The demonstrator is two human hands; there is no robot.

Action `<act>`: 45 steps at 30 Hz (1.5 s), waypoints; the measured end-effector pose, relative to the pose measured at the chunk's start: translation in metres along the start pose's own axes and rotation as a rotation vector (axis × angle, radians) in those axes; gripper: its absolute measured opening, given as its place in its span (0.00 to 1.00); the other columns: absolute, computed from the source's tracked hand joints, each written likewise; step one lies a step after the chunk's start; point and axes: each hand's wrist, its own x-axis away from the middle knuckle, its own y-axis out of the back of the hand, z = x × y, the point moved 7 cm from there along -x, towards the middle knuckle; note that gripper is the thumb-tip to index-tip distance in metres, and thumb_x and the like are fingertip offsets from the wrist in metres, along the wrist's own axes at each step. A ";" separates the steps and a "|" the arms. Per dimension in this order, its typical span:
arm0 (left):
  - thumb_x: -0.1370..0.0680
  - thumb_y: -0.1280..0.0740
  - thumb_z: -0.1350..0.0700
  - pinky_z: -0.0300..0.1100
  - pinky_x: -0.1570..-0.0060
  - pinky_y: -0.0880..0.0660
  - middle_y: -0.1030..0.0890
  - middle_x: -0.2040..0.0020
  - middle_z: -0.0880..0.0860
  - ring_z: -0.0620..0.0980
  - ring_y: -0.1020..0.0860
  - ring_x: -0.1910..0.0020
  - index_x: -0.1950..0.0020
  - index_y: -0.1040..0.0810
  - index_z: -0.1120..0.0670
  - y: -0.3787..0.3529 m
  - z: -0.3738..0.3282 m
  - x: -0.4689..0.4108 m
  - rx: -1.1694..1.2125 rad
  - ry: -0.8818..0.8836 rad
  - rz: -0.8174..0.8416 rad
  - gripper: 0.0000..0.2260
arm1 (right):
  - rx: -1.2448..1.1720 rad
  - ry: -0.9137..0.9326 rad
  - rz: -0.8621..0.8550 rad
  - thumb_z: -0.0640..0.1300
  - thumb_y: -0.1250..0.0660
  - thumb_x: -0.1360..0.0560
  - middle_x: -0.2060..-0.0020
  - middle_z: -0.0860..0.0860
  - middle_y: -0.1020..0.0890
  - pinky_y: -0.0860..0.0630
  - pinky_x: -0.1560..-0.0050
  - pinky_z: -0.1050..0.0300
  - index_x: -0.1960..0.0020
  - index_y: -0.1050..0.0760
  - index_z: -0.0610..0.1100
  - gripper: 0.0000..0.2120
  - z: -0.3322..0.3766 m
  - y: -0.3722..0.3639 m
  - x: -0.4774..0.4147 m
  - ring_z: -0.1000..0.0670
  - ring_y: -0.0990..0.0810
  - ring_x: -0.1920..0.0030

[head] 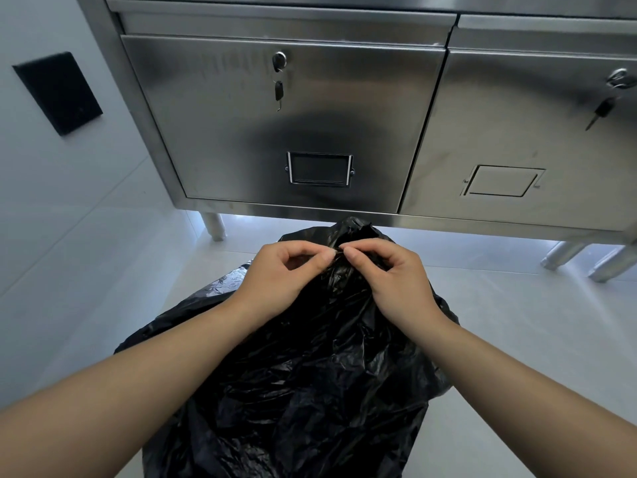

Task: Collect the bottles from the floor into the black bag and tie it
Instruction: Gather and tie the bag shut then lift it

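A bulging black bag (310, 367) of crinkled plastic stands on the pale floor in front of me, its top gathered into a bunch. My left hand (286, 270) pinches the gathered plastic at the top from the left with thumb and forefinger. My right hand (389, 270) pinches the same bunch from the right, fingertips almost meeting those of the left. No bottles show on the floor; whatever is inside the bag is hidden.
A stainless steel cabinet (282, 115) with two locked doors, keys hanging in the locks, stands just behind the bag on round legs (213, 225). A white wall with a black plate (58, 93) runs along the left. Bare floor (517, 322) lies to the right.
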 end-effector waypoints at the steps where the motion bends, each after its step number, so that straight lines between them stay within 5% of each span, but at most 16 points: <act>1: 0.29 0.29 0.48 0.34 0.54 0.23 0.14 0.57 0.47 0.44 0.17 0.56 0.55 0.16 0.49 0.001 0.001 0.000 -0.015 0.004 0.000 0.08 | 0.002 -0.021 -0.021 0.46 0.29 0.27 0.58 0.61 0.15 0.27 0.49 0.66 0.57 0.18 0.55 0.05 -0.002 0.002 -0.001 0.60 0.19 0.52; 9: 0.31 0.25 0.57 0.28 0.58 0.26 0.15 0.60 0.43 0.40 0.18 0.61 0.64 0.17 0.42 0.008 0.003 -0.001 -0.124 0.001 0.041 0.09 | -0.027 -0.167 -0.171 0.48 0.31 0.26 0.62 0.54 0.15 0.24 0.54 0.62 0.60 0.18 0.50 0.05 -0.015 0.019 -0.004 0.57 0.19 0.60; 15: 0.27 0.29 0.59 0.42 0.50 0.24 0.18 0.59 0.50 0.50 0.19 0.58 0.60 0.21 0.48 0.004 -0.001 -0.002 -0.192 -0.035 0.108 0.06 | -0.060 -0.206 -0.210 0.50 0.32 0.25 0.62 0.45 0.16 0.23 0.49 0.47 0.59 0.19 0.49 0.07 -0.017 0.019 -0.002 0.49 0.21 0.60; 19: 0.22 0.36 0.58 0.34 0.51 0.26 0.18 0.58 0.46 0.43 0.21 0.58 0.54 0.22 0.52 -0.001 -0.009 -0.002 -0.116 -0.035 0.147 0.04 | -0.030 -0.108 -0.221 0.49 0.31 0.26 0.62 0.49 0.16 0.23 0.52 0.55 0.60 0.19 0.54 0.05 -0.005 0.024 -0.006 0.52 0.19 0.59; 23: 0.27 0.30 0.64 0.36 0.47 0.23 0.16 0.51 0.53 0.48 0.18 0.52 0.50 0.20 0.51 -0.001 -0.012 -0.004 -0.098 -0.038 0.136 0.10 | -0.022 -0.082 -0.192 0.48 0.31 0.26 0.62 0.54 0.16 0.23 0.54 0.62 0.58 0.18 0.53 0.04 -0.003 0.024 -0.006 0.54 0.18 0.58; 27: 0.31 0.29 0.68 0.34 0.50 0.24 0.16 0.55 0.44 0.41 0.18 0.54 0.54 0.19 0.46 -0.006 -0.013 -0.004 -0.174 -0.050 0.152 0.16 | 0.013 -0.067 -0.127 0.47 0.31 0.26 0.63 0.59 0.16 0.27 0.58 0.70 0.58 0.19 0.53 0.04 -0.001 0.016 -0.006 0.60 0.19 0.61; 32: 0.31 0.36 0.56 0.31 0.45 0.30 0.20 0.51 0.41 0.37 0.23 0.48 0.54 0.19 0.38 -0.011 -0.018 -0.005 -0.239 -0.080 0.094 0.13 | 0.000 -0.082 -0.197 0.48 0.30 0.27 0.65 0.59 0.17 0.27 0.60 0.71 0.63 0.19 0.54 0.06 -0.001 0.022 -0.005 0.61 0.20 0.63; 34: 0.31 0.31 0.46 0.27 0.46 0.31 0.20 0.51 0.39 0.34 0.24 0.48 0.51 0.20 0.38 -0.016 -0.020 -0.003 -0.267 -0.117 0.086 0.09 | -0.007 -0.092 -0.230 0.49 0.29 0.28 0.66 0.57 0.16 0.27 0.61 0.70 0.63 0.19 0.55 0.06 -0.001 0.025 -0.005 0.60 0.20 0.64; 36: 0.35 0.28 0.36 0.26 0.47 0.31 0.19 0.50 0.37 0.32 0.24 0.48 0.49 0.21 0.36 -0.018 -0.019 0.001 -0.305 -0.145 0.055 0.16 | 0.003 -0.099 -0.248 0.51 0.28 0.29 0.66 0.54 0.16 0.26 0.60 0.69 0.63 0.18 0.56 0.05 -0.001 0.026 -0.005 0.58 0.20 0.64; 39: 0.37 0.29 0.38 0.30 0.45 0.29 0.18 0.50 0.39 0.33 0.23 0.48 0.46 0.21 0.37 -0.021 -0.020 0.006 -0.267 -0.176 -0.012 0.20 | 0.016 -0.120 -0.255 0.53 0.28 0.30 0.66 0.49 0.17 0.24 0.60 0.64 0.63 0.18 0.57 0.04 -0.001 0.025 -0.003 0.52 0.19 0.63; 43: 0.37 0.27 0.38 0.24 0.46 0.34 0.21 0.47 0.36 0.33 0.25 0.46 0.41 0.25 0.35 -0.029 -0.028 0.013 -0.312 -0.276 -0.051 0.25 | 0.023 -0.133 -0.236 0.55 0.28 0.30 0.66 0.43 0.18 0.24 0.60 0.57 0.62 0.17 0.56 0.04 -0.001 0.023 -0.003 0.45 0.21 0.64; 45: 0.38 0.26 0.38 0.24 0.47 0.34 0.20 0.49 0.37 0.34 0.24 0.47 0.42 0.23 0.38 -0.030 -0.028 0.014 -0.315 -0.273 -0.087 0.24 | 0.019 -0.150 -0.234 0.56 0.28 0.31 0.69 0.42 0.21 0.26 0.64 0.57 0.63 0.17 0.56 0.05 -0.002 0.022 -0.004 0.49 0.26 0.69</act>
